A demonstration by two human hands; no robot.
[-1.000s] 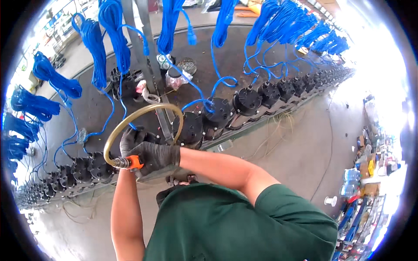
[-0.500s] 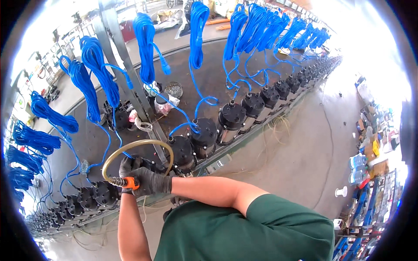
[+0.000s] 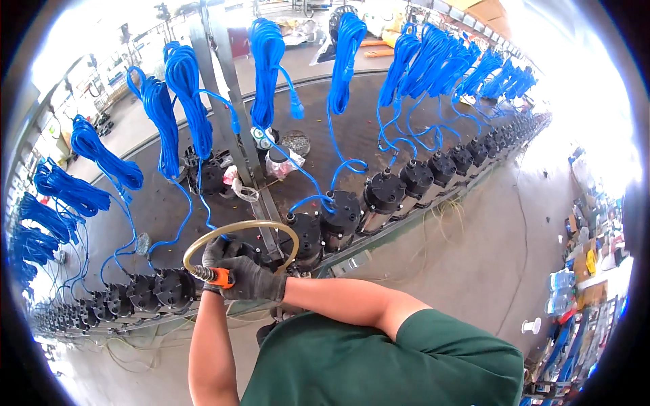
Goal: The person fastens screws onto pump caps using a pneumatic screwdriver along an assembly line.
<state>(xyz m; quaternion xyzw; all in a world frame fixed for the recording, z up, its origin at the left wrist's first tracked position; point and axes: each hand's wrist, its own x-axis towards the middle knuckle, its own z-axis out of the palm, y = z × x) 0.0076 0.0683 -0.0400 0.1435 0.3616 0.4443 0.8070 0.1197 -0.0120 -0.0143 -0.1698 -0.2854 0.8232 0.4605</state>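
My right hand (image 3: 252, 279), in a dark grey glove, is closed round an air tool with an orange end (image 3: 222, 277). A metal spring sleeve joins it to a tan hose (image 3: 238, 224), which loops above both hands. My left hand (image 3: 215, 253), gloved too, is just beyond the tool, fingers curled at a black-topped pump (image 3: 245, 253) in the row. A blue cable (image 3: 207, 218) runs down to that hand; what its fingers grip is hidden. Right of my hands stand more pumps with black tops and metallic bodies (image 3: 340, 211).
Bundles of blue cable (image 3: 268, 71) hang over the dark bench (image 3: 305, 145), each trailing to a pump. A metal post (image 3: 237, 115) rises behind my hands. Near it sit a round tin (image 3: 296, 142) and a plastic bag (image 3: 283, 166). A white spool (image 3: 531, 326) lies on the floor at right.
The whole view has shifted, so the scene sits farther right and slightly lower. Both hands and the air tool keep nearly the same place against the pumps.
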